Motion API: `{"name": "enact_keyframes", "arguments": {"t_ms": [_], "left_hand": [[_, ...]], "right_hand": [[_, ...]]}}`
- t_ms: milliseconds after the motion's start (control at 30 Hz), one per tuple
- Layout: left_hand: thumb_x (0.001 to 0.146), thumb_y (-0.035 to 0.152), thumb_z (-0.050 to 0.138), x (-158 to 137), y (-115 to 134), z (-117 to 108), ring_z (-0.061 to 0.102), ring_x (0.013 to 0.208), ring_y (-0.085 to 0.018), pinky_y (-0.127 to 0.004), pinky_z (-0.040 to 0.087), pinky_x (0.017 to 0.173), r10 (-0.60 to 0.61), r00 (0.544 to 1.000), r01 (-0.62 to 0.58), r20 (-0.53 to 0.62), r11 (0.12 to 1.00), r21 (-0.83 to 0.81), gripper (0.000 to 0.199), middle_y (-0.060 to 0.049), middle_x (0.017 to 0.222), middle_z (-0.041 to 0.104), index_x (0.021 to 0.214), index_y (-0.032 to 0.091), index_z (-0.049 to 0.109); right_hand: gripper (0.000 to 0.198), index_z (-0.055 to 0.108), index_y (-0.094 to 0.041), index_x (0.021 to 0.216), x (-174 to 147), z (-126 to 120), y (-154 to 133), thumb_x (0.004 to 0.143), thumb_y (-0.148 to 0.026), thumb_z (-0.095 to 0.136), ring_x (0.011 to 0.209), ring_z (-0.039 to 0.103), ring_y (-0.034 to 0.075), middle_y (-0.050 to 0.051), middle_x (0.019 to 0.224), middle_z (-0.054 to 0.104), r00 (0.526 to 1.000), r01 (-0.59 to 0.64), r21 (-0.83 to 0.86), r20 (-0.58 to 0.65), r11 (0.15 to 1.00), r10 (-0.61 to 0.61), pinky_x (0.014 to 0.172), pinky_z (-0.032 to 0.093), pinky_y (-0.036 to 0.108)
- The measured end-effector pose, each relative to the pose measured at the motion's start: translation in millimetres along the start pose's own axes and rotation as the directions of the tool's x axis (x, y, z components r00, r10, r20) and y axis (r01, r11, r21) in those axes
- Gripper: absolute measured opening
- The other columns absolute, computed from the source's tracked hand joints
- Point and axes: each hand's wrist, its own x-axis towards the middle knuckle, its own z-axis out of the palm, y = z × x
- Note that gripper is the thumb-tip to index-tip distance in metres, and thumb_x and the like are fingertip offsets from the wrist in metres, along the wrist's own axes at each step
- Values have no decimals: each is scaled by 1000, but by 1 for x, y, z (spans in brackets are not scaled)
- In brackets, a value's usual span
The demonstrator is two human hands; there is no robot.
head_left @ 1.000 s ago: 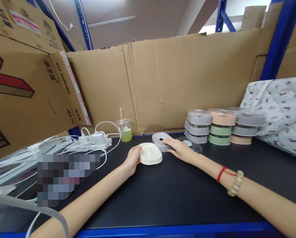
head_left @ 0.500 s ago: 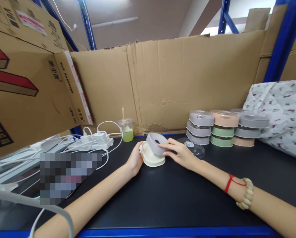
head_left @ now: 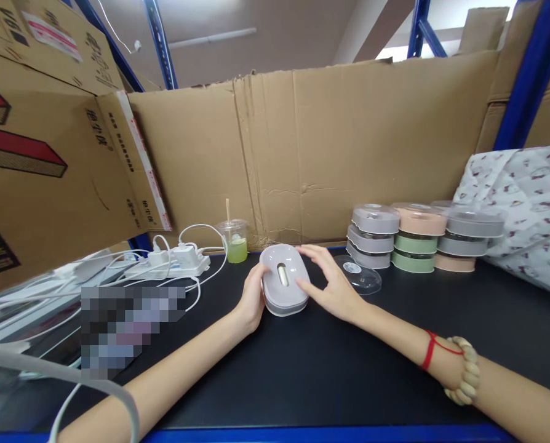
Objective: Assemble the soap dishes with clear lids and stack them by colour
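A grey oval lid [head_left: 284, 278] with a slot in its top now sits over the cream oval base, whose edge barely shows beneath it, on the black tabletop [head_left: 302, 369]. My left hand [head_left: 251, 299] grips the left side of this stacked piece. My right hand [head_left: 333, 284] presses on its right side with fingers spread along the rim. A clear plastic dome [head_left: 362, 277] lies just right of my right hand.
Stacks of grey, peach and green round containers [head_left: 418, 237] stand at the back right beside a patterned cloth [head_left: 524, 209]. A cup of green drink [head_left: 234, 241] and a power strip with white cables [head_left: 173, 264] sit at back left. Cardboard walls enclose the bench.
My right hand lifted the grey lid, tilted it over the cream base held by my left hand, and set it down flat on top.
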Motion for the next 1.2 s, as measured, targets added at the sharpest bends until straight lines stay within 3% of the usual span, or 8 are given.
{"name": "enact_keyframes", "arguments": {"t_ms": [133, 233, 467, 633, 700, 867, 1067, 1200], "left_hand": [[69, 18, 50, -3, -5, 0, 54, 79, -13, -21, 43, 72, 205, 975, -211, 84, 974, 81, 35, -1, 88, 59, 103, 16, 56], [67, 17, 50, -8, -6, 1, 53, 75, -13, -21, 43, 72, 221, 968, -236, 120, 963, 131, 36, 0, 81, 58, 102, 16, 57], [71, 23, 61, -10, -2, 5, 58, 82, -15, -21, 46, 68, 111, 983, -127, 143, 986, 110, 29, -3, 95, 62, 99, 18, 59], [80, 22, 53, -11, -4, 8, 61, 71, -14, -23, 48, 62, -135, 980, 121, 149, 988, 95, 21, -8, 88, 65, 95, 12, 63], [80, 21, 51, -12, -3, 9, 61, 64, -14, -22, 48, 58, -172, 979, 162, 110, 982, 98, 20, -8, 81, 66, 93, 10, 62], [79, 14, 41, -10, 0, 7, 55, 46, -12, -21, 44, 48, -197, 980, 191, 41, 975, 112, 18, -4, 59, 61, 84, 9, 58], [75, 13, 40, -10, 2, 10, 57, 52, -12, -20, 45, 50, -183, 983, 182, 20, 982, 41, 21, -5, 64, 63, 83, 8, 58], [79, 16, 38, -14, 3, 12, 62, 65, -15, -22, 49, 57, -129, 990, 129, -58, 992, -7, 28, -4, 71, 65, 98, 9, 59]], "right_hand": [[59, 38, -12, 129, 6, -1, 1, 77, -32, 56, 99, 57, 17, 15, 116, 54, 834, -545, 275, 82, 792, 545, 78, 50, 30], [39, 53, -9, 110, 7, -2, -2, 80, -33, 51, 64, 59, 12, 7, 81, 63, 717, -697, 345, 318, 629, 620, 54, 48, 23], [59, 55, -10, 98, 2, 3, 0, 57, -51, 67, 51, 55, 13, 2, 63, 61, 818, -572, 469, 267, 673, 509, 45, 43, 23], [46, 59, -13, 91, 5, -6, 5, 81, -54, 41, 74, 59, 19, 7, 82, 63, 893, -449, 117, 82, 886, 442, 66, 47, 31], [45, 57, -14, 105, 6, -12, 6, 86, -47, 34, 94, 57, 24, 11, 103, 61, 889, -450, -162, 14, 878, 458, 81, 44, 38], [59, 39, -4, 132, 7, -21, 8, 86, -42, 40, 124, 35, 36, 21, 128, 44, 799, -460, -674, -31, 578, 601, 101, 22, 53], [72, 41, -15, 133, 7, -22, 5, 67, -33, 63, 118, 40, 34, 16, 127, 44, 847, -313, -724, 80, 615, 525, 96, 29, 50], [69, 46, -23, 129, 7, -23, 1, 64, -37, 64, 118, 41, 33, 14, 133, 35, 771, -350, -684, 177, 640, 612, 94, 34, 48]]}}
